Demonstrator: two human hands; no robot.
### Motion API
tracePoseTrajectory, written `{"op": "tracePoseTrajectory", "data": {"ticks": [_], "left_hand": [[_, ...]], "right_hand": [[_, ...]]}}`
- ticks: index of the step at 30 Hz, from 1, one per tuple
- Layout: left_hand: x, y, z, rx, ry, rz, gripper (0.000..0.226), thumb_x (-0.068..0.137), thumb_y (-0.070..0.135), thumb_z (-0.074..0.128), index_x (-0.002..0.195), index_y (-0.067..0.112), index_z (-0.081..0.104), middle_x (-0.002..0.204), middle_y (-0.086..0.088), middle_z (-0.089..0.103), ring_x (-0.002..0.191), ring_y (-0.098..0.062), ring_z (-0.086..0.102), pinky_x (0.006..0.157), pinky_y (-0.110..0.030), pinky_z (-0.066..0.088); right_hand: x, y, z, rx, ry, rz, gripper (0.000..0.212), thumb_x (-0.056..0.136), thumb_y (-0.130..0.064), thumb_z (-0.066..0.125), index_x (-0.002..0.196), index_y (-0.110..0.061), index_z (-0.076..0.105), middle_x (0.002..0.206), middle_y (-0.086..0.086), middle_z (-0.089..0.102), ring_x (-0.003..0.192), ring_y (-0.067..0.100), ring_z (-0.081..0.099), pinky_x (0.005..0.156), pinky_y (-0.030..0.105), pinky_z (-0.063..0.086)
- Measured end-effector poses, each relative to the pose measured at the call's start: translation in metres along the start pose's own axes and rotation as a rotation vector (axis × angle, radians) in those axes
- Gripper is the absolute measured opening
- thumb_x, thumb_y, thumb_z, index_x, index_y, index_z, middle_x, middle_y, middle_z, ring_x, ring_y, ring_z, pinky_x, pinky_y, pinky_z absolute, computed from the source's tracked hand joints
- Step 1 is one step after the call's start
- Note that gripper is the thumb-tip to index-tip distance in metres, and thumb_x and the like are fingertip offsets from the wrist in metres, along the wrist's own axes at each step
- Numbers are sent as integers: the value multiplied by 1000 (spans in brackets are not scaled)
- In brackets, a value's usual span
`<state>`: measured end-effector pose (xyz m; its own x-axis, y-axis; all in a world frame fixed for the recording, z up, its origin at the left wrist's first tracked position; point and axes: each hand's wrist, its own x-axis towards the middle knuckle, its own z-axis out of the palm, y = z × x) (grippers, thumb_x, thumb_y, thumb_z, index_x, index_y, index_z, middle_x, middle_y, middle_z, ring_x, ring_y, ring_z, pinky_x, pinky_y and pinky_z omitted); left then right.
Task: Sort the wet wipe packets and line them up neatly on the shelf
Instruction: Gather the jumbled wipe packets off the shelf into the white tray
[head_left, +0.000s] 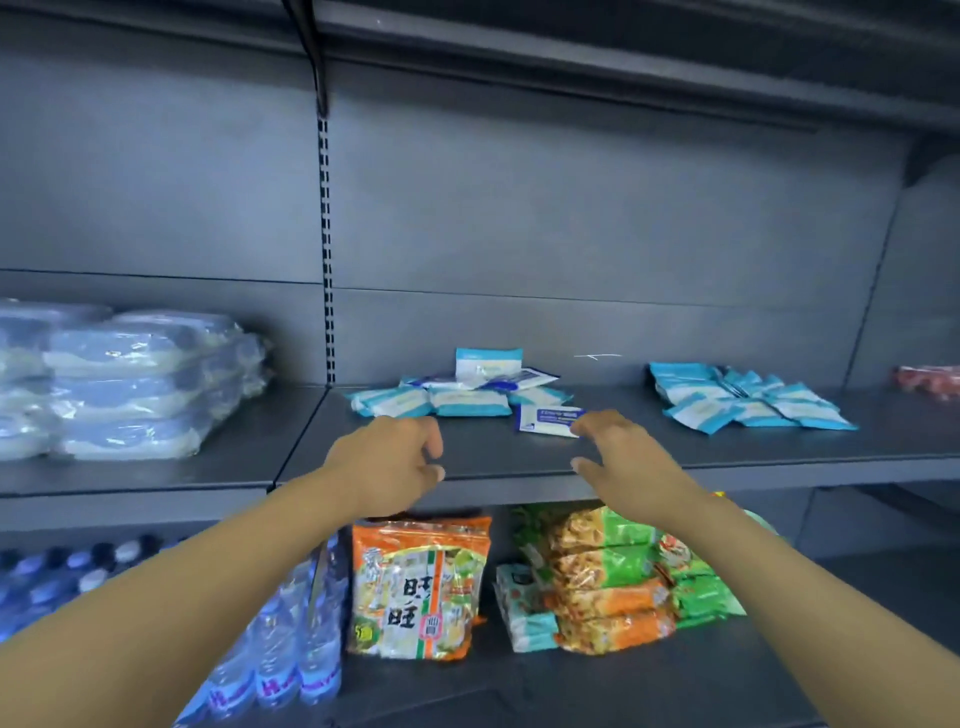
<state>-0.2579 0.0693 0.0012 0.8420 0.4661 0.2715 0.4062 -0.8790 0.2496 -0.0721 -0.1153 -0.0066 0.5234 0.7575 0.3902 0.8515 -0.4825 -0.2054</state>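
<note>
A loose pile of white-and-teal wet wipe packets (457, 395) lies mid-shelf on the grey shelf (519, 462), one packet standing upright at the back. A white-and-dark-blue packet (545, 420) lies flat at the pile's front right. A second heap of teal packets (748, 397) lies further right. My left hand (395, 457) hovers just in front of the pile, fingers curled and apart, holding nothing. My right hand (618, 457) reaches to the blue packet, its fingertips at the packet's right edge; thumb and fingers are spread.
Stacked clear-wrapped blue packs (130, 384) fill the shelf's left. A red item (930, 382) lies at the far right. Below are water bottles (291, 639), orange noodle packs (421, 587) and green-orange snack packs (618, 577). A slotted upright (326, 244) divides the back wall.
</note>
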Motion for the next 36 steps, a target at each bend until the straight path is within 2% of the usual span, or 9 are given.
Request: {"op": "tracePoseTrajectory", "data": {"ticks": [4, 7, 13, 16, 21, 24, 29, 32, 36], "left_hand": [[38, 4, 8, 15, -3, -9, 13, 88, 40, 58, 98, 34, 51, 99, 11, 62, 98, -14, 58, 88, -38, 49], [74, 7, 16, 56, 22, -30, 17, 89, 39, 57, 103, 30, 53, 106, 9, 62, 103, -15, 56, 89, -36, 48], [157, 6, 41, 94, 86, -158, 27, 90, 31, 57, 116, 24, 54, 124, 1, 56, 112, -22, 53, 94, -36, 44], [197, -1, 51, 101, 98, -203, 28, 91, 24, 54, 120, 21, 54, 125, -3, 55, 114, -25, 53, 96, -38, 44], [247, -17, 63, 117, 83, -272, 34, 88, 4, 44, 116, 21, 55, 122, -6, 57, 109, -29, 53, 89, -39, 47], [267, -26, 68, 139, 41, -288, 44, 85, -1, 41, 120, 21, 56, 123, -7, 58, 109, -30, 54, 90, -38, 47], [295, -40, 76, 139, -66, -241, 53, 83, -2, 42, 126, 26, 55, 128, -2, 58, 110, -26, 55, 92, -40, 47], [311, -44, 81, 126, -140, -214, 53, 87, -1, 39, 130, 27, 52, 135, 2, 53, 115, -23, 52, 98, -35, 43], [325, -42, 78, 116, -360, -216, 62, 90, -3, 36, 142, 31, 36, 143, 1, 43, 119, -23, 48, 99, -33, 42]], "right_hand": [[44, 34, 3, -16, -31, 46, 26, 92, -20, 50, 116, -9, 51, 121, 13, 53, 109, 32, 52, 89, 38, 44], [85, 62, 16, -10, -84, 56, 29, 94, -24, 46, 119, -10, 48, 126, 13, 52, 112, 30, 50, 92, 38, 43], [162, 103, 55, -9, -297, 21, 59, 88, -52, 51, 136, -19, 39, 140, 5, 44, 124, 26, 44, 103, 40, 38], [189, 116, 68, -61, -429, -24, 69, 76, -61, 61, 131, -23, 43, 131, 4, 46, 119, 24, 45, 101, 42, 40], [215, 124, 61, 121, -578, -85, 51, 59, -47, 82, 96, -22, 59, 101, -3, 63, 91, 16, 61, 84, 35, 52], [230, 128, 50, 317, -599, -124, 21, 71, -25, 80, 78, -17, 62, 82, -2, 70, 73, 11, 64, 67, 25, 50], [286, 135, 40, 487, -408, -91, 20, 88, -22, 65, 97, -4, 65, 94, 11, 72, 87, 27, 69, 81, 41, 53], [319, 134, 51, 471, -449, -103, 20, 90, -22, 62, 102, -6, 62, 100, 10, 71, 89, 25, 69, 82, 38, 54], [344, 125, 70, 408, -567, -109, 9, 90, -21, 63, 92, -14, 58, 103, 9, 69, 90, 24, 68, 79, 34, 53]]}}
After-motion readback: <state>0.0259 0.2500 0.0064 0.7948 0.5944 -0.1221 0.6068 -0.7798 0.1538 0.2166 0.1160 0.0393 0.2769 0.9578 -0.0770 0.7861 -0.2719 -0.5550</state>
